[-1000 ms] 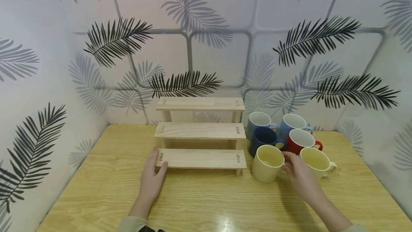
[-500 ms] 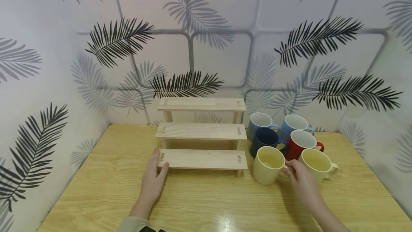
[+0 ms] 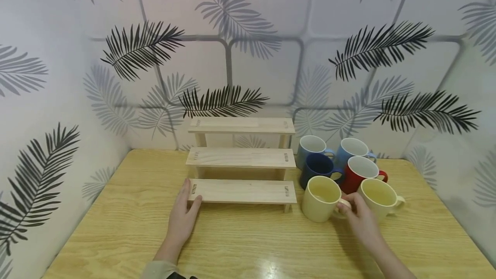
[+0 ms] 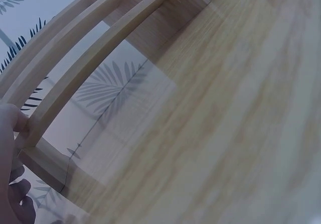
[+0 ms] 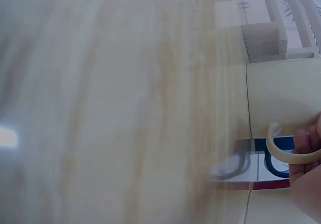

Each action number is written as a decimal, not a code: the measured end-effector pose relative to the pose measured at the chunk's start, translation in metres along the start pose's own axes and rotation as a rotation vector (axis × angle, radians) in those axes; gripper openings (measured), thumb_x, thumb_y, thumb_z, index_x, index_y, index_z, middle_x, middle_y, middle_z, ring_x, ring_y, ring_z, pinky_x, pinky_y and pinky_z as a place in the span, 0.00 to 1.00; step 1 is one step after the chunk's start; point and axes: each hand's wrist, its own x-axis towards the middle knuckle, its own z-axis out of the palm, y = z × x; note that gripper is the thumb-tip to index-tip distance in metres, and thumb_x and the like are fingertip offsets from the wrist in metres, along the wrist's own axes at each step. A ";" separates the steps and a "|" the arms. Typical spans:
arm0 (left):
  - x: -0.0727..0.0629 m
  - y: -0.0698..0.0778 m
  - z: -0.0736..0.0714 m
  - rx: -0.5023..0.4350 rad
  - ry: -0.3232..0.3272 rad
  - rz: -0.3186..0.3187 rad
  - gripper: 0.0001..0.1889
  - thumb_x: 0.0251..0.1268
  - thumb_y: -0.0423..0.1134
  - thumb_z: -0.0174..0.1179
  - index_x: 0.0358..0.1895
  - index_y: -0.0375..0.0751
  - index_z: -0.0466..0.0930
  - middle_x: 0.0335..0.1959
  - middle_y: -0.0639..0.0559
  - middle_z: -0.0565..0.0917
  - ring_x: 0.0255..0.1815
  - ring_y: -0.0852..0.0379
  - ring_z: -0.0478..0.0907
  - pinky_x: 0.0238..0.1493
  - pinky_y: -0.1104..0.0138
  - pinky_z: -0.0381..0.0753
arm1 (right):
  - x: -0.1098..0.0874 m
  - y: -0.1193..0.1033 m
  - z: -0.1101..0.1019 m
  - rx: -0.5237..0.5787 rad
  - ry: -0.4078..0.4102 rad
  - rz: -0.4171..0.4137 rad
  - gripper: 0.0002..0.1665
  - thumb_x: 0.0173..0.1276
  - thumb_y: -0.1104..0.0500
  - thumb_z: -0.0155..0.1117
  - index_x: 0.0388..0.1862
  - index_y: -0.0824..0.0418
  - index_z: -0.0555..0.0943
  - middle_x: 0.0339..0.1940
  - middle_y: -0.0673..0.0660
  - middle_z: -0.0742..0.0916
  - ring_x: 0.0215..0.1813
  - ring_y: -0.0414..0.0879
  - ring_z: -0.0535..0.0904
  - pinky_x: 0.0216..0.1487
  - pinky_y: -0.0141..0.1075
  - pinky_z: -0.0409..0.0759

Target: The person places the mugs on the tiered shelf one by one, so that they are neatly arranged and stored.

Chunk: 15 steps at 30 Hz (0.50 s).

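Observation:
A three-tier wooden shelf [image 3: 242, 191] stands on the table, its boards rising toward the wall. At the left end of its lowest board, my left hand [image 3: 183, 214] grips the corner, with the thumb at the front edge; the left wrist view shows fingers curled below the board. My right hand [image 3: 360, 218] pinches the handle [image 5: 288, 156] of a pale yellow mug [image 3: 317, 210], upright just right of the shelf. Close behind that mug is a dark blue mug [image 3: 310, 175]. A second yellow mug [image 3: 377, 197] sits right beside my right hand.
Behind the yellow mugs stand a red mug [image 3: 352, 180] and two light blue mugs, one at left [image 3: 304, 156] and one at right [image 3: 342, 158]. The wooden table [image 3: 240, 244] meets a leaf-patterned wall [image 3: 267, 72] at the back and sides.
My right hand has come slightly nearer the front, its fingers passing from beside the mug's rim onto the handle. The mug has barely shifted. My left hand keeps its place on the shelf.

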 end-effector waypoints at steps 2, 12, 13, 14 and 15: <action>-0.001 0.000 0.001 0.000 0.001 -0.003 0.36 0.75 0.52 0.45 0.76 0.36 0.44 0.76 0.41 0.48 0.75 0.42 0.45 0.72 0.47 0.46 | -0.001 0.002 0.000 0.057 -0.019 0.038 0.06 0.63 0.73 0.62 0.38 0.71 0.75 0.30 0.55 0.81 0.33 0.32 0.73 0.32 0.21 0.72; -0.001 0.000 0.001 -0.014 -0.022 -0.035 0.37 0.75 0.56 0.43 0.76 0.39 0.43 0.77 0.45 0.47 0.76 0.45 0.43 0.73 0.50 0.45 | -0.001 0.005 0.002 0.376 -0.025 0.174 0.07 0.66 0.74 0.57 0.38 0.79 0.69 0.29 0.44 0.81 0.33 0.31 0.74 0.32 0.22 0.74; 0.000 0.000 0.001 -0.012 -0.021 -0.036 0.37 0.75 0.56 0.43 0.76 0.39 0.43 0.77 0.45 0.47 0.76 0.45 0.43 0.73 0.50 0.45 | -0.002 0.005 0.003 0.408 -0.018 0.171 0.08 0.66 0.75 0.57 0.38 0.80 0.68 0.29 0.44 0.81 0.33 0.32 0.75 0.33 0.22 0.74; 0.000 0.000 0.000 -0.009 -0.019 -0.035 0.37 0.75 0.55 0.43 0.76 0.39 0.43 0.77 0.45 0.47 0.76 0.45 0.43 0.73 0.49 0.45 | -0.002 0.005 0.004 0.438 -0.011 0.167 0.08 0.66 0.75 0.57 0.38 0.80 0.68 0.29 0.44 0.82 0.33 0.32 0.75 0.33 0.22 0.74; 0.000 0.000 0.000 -0.006 -0.017 -0.032 0.37 0.75 0.55 0.43 0.76 0.39 0.43 0.77 0.44 0.47 0.76 0.44 0.43 0.73 0.49 0.45 | -0.003 0.005 0.004 0.463 -0.006 0.163 0.09 0.66 0.75 0.57 0.38 0.81 0.67 0.30 0.44 0.82 0.34 0.32 0.76 0.34 0.22 0.74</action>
